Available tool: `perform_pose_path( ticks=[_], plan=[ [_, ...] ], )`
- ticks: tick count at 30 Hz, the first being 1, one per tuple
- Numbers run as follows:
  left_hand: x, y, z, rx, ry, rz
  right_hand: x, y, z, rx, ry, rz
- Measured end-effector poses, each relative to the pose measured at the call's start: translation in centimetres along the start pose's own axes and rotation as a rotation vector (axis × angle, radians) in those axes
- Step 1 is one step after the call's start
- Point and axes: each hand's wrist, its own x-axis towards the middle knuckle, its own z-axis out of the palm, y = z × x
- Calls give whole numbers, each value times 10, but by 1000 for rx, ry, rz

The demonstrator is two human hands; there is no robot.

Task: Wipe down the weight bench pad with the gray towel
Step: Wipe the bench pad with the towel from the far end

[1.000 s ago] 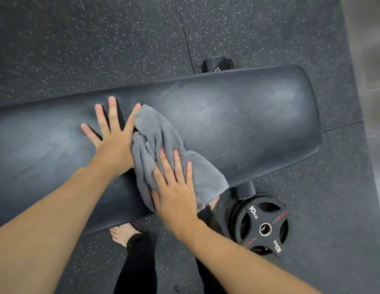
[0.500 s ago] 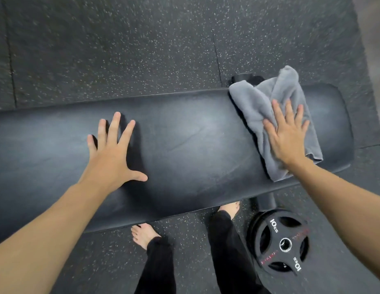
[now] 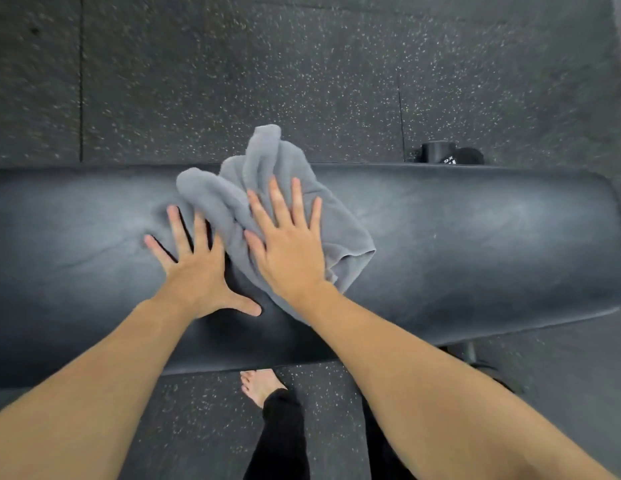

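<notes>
A long black weight bench pad (image 3: 475,237) runs left to right across the view. A crumpled gray towel (image 3: 264,168) lies on its middle, bunched up and reaching over the far edge. My right hand (image 3: 288,247) presses flat on the towel, fingers spread. My left hand (image 3: 194,271) rests flat on the bare pad just left of the towel, fingers apart, index finger touching the cloth's edge. Both forearms reach in from the bottom.
Speckled black rubber floor (image 3: 233,81) surrounds the bench. A black bench foot (image 3: 451,155) shows beyond the pad's far edge at right. My bare foot (image 3: 259,384) and black trouser leg stand by the near edge. The pad's rounded end is at right.
My right hand has slid the towel from the pad's right end back leftward to the middle, beside my left hand. The left hand stayed planted on the pad.
</notes>
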Motion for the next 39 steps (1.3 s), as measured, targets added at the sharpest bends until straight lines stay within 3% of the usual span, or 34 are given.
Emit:
perform_pose_path(
  ticks=[3, 8, 16, 21, 24, 30, 36, 39],
  plan=[
    [-2, -3, 2, -42, 22, 17, 9, -28, 9, -36, -13, -52],
    [-2, -2, 0, -55, 2, 31, 2, 22, -4, -77, 3, -56],
    [-1, 1, -1, -39, 21, 12, -80, 169, -40, -46, 1, 440],
    [-1, 1, 3, -44, 51, 9, -118, 141, -23, 60, 63, 722],
    [-1, 2, 2, -33, 48, -13, -122, 77, -6, 68, 40, 627],
    [0, 5, 7, -18, 99, -20, -122, -15, 17, -22, -78, 183],
    [3, 4, 11, -14, 134, -30, -131, 37, 8, -97, -105, -142],
    [0, 1, 9, -7, 109, -7, -142, 80, 0, -128, -48, -36]
  ],
)
